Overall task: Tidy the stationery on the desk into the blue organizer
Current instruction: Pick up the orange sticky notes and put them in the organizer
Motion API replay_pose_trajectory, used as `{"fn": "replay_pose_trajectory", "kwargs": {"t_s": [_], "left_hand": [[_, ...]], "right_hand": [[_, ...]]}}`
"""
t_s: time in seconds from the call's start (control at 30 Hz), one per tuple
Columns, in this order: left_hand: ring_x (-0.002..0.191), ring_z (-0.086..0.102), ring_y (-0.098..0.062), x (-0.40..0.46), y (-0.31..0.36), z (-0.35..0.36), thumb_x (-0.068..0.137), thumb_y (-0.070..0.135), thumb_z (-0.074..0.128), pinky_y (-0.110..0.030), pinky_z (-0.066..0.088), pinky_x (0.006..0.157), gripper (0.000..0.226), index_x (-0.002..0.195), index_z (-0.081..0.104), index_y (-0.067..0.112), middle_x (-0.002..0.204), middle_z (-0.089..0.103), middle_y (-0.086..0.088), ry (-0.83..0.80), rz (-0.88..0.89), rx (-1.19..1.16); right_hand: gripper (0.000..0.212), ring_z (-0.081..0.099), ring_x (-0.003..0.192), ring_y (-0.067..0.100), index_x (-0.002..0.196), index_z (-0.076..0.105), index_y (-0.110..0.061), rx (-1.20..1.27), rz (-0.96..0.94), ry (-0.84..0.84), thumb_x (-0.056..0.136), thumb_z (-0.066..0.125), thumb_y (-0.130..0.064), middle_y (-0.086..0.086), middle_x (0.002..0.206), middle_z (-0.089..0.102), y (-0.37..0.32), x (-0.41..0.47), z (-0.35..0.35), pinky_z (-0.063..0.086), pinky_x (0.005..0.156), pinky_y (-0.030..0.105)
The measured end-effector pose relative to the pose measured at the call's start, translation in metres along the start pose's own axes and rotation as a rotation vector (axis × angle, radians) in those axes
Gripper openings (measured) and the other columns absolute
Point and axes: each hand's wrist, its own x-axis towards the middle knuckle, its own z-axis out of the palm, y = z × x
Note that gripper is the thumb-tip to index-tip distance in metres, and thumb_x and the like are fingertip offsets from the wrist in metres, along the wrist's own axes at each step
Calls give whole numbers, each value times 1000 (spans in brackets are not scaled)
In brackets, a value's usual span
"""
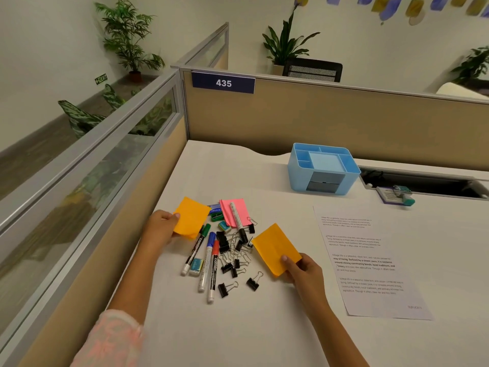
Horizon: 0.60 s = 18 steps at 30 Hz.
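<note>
My left hand (162, 228) pinches an orange sticky-note pad (191, 218) at the left of the stationery pile. On the pile's right, my right hand (304, 271) pinches a second orange sticky-note pad (274, 246). Between them lie a pink sticky-note pad (229, 211), several whiteboard markers (209, 263), black binder clips (229, 247), paper clips and small erasers (196, 266). The blue organizer (324, 168) stands at the back of the desk, apart from both hands, its compartments showing nothing inside.
A printed sheet (366, 263) lies flat to the right of the pile. A stapler (397, 196) sits by the open cable tray (423, 181) at the far right. Beige partition walls (317, 117) close off the desk at the back and left.
</note>
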Motion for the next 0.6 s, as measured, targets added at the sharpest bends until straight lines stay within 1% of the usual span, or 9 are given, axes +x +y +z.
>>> {"fn": "replay_pose_trajectory", "kwargs": {"t_s": [0.07,0.17,0.23,0.3,0.37,0.43,0.47,0.53,0.6], "left_hand": [[55,53,-19,-1,10,-7,93,22,54,-16,39,39,11,91,55,11,75,57,-12,-2,-70,-168],[56,49,-14,-7,25,-15,93,21,55,-14,39,38,9,88,57,15,71,53,-6,-52,-140,-336],[56,46,-14,-13,33,-16,91,21,58,-15,40,39,7,88,58,16,70,52,-6,-106,-139,-350],[56,46,-14,-23,40,-13,89,18,62,-15,42,39,6,94,59,16,72,55,-7,-188,-84,-327],[64,54,-15,-33,43,-10,86,11,65,-19,48,49,20,103,57,19,82,62,-5,-280,24,-254],[81,62,-18,-43,44,-5,83,5,67,-26,52,63,36,110,53,23,93,66,-4,-347,130,-156],[85,64,-19,-48,43,-2,82,4,68,-28,52,64,38,111,53,24,94,67,-5,-370,175,-118],[84,66,-20,-60,41,7,82,5,67,-27,51,61,32,106,56,24,92,69,-5,-388,246,-81],[81,67,-19,-72,38,22,84,10,66,-26,51,61,23,99,60,25,88,71,-1,-380,292,-88]], "right_hand": [[15,63,82,19,95,64,-17,-4,-3,-4,87,63,-30,4,92,68,0,0,-1,48,64,22],[13,63,81,19,92,64,-19,1,2,6,87,64,-31,4,91,68,0,0,-1,48,64,23],[15,63,79,21,89,65,-16,45,37,11,86,65,-30,6,89,68,-2,1,-2,49,67,29],[15,64,79,25,88,66,-10,156,103,-9,85,67,-24,10,89,68,-6,3,-3,51,72,38],[7,65,84,25,90,67,-12,314,149,-45,87,64,-18,9,95,68,-17,4,-3,54,73,41],[7,64,92,24,95,64,-17,441,157,-46,90,59,-17,5,102,66,-31,6,-3,56,69,34],[7,63,95,23,96,63,-18,466,137,-44,91,58,-18,3,104,65,-40,7,-3,56,65,29],[8,62,94,19,98,62,-19,438,62,-84,92,57,-21,2,104,64,-58,7,0,55,60,21],[12,64,93,17,101,63,-20,362,-20,-153,90,58,-23,2,103,66,-74,4,6,55,63,21]]}}
